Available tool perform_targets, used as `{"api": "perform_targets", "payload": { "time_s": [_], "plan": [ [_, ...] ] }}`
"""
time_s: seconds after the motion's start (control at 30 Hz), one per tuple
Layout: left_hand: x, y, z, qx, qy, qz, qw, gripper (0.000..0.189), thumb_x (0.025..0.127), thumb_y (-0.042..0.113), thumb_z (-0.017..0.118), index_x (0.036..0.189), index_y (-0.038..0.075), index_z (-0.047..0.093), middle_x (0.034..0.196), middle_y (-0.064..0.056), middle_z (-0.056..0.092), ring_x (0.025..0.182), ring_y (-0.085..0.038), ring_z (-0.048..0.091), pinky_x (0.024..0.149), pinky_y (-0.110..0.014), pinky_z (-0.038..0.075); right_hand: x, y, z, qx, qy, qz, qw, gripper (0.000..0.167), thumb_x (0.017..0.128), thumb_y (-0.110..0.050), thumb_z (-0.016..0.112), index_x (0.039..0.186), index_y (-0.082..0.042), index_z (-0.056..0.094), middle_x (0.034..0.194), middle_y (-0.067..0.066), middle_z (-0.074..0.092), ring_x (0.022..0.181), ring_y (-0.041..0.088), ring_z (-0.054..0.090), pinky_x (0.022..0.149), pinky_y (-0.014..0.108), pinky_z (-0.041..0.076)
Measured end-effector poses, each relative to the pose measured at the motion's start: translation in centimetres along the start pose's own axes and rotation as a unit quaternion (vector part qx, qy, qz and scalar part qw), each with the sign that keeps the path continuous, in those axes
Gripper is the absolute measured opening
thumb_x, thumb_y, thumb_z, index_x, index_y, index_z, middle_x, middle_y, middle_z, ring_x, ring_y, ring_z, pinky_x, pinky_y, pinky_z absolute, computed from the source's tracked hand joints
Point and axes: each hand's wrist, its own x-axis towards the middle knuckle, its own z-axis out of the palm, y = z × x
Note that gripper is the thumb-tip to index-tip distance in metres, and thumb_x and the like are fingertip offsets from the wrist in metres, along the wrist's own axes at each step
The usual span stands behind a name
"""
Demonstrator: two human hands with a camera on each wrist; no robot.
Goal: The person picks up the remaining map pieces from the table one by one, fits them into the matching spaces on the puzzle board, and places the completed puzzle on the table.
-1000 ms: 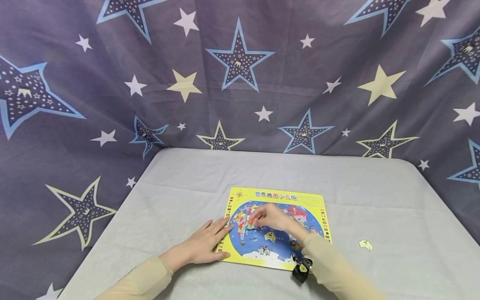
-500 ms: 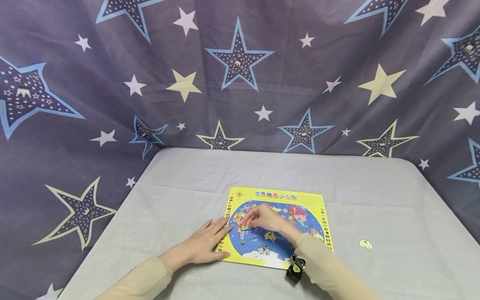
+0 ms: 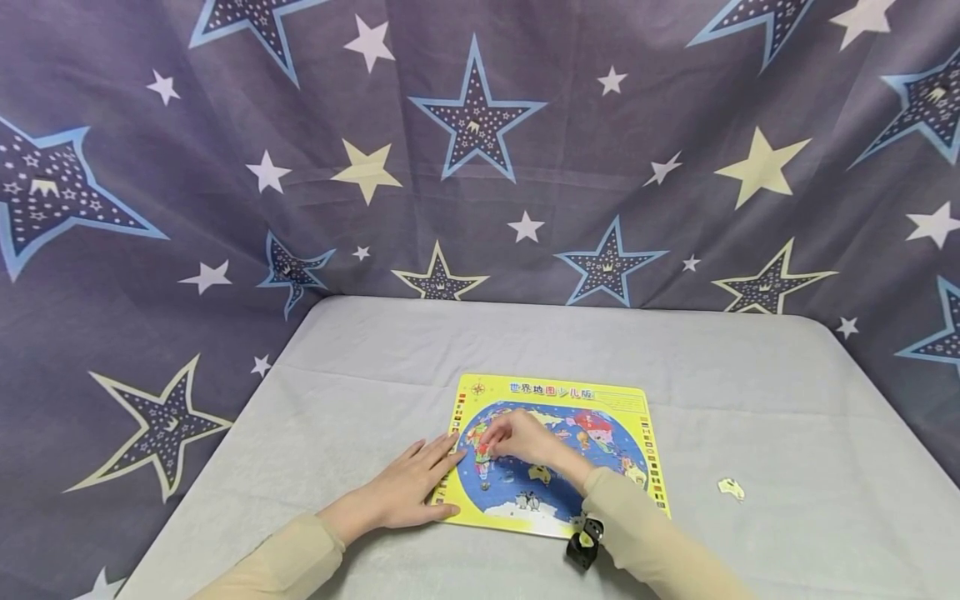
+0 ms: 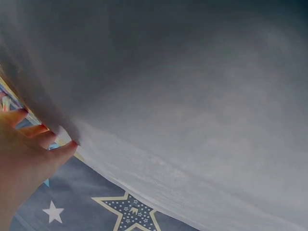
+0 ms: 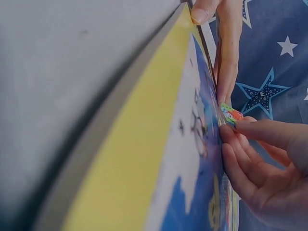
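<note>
A world map puzzle board [image 3: 652,467] with a yellow border and blue oval lies on the table. My left hand [image 3: 405,492] rests on its left edge, fingers extended and thumb near the bottom left corner. In the left wrist view the fingers of that hand [image 4: 29,154] show at the board's edge. Over the left part of the map, my right hand [image 3: 528,440] pinches a small piece between thumb and fingers. The right wrist view shows this puzzle piece [image 5: 232,114] tilted at the map surface, green with orange-red, its lower part behind the fingertips.
A pale Australia-shaped piece [image 3: 731,489] lies on the grey tablecloth [image 3: 810,442] to the right of the board. A black wrist camera [image 3: 583,546] hangs under the right wrist by the board's lower edge. A star-patterned curtain [image 3: 480,208] stands behind the table.
My right hand has shifted left over the map with the puzzle piece, toward the left landmass. The left hand and the loose piece on the cloth have stayed in place.
</note>
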Motion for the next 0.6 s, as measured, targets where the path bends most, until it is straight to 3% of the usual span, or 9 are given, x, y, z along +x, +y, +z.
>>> {"api": "perform_targets", "payload": {
  "time_s": [0.6],
  "plan": [
    [0.02,-0.04,0.10,-0.002,-0.003,-0.004,1.0000,0.077,0.083,0.064,0.034,0.141,0.014,0.024,0.148,-0.008,0.013,0.134,-0.022,0.013,0.106,-0.045,0.016,0.31,0.05,0.50,-0.036,0.004,-0.011,0.9993,0.011,0.078,0.006,0.060,0.086,0.002,0.067,0.076,0.010,0.064,0.065,0.011,0.058,0.058,0.019,0.048]
  ]
}}
